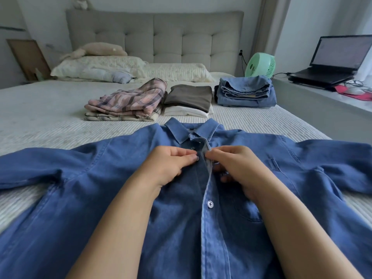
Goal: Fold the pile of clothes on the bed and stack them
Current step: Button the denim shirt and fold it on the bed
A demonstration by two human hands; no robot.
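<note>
The head view shows a blue denim shirt (120, 188) spread front-up on the bed (50, 121). The left hand (171, 164) and right hand (235, 166) pinch its placket with curled fingers (189, 158). Three folded stacks (187, 101) lie beyond.

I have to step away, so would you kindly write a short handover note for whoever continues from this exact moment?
Left hand and right hand: each pinches one edge of the denim shirt placket just below the collar, apparently at a button.
The shirt lies face up, sleeves spread, on the bed.
Done: three folded stacks behind it: plaid stack, brown-and-white stack, denim stack.
Left: finish at the placket, fold the shirt, probably add it to the denim stack.
</note>
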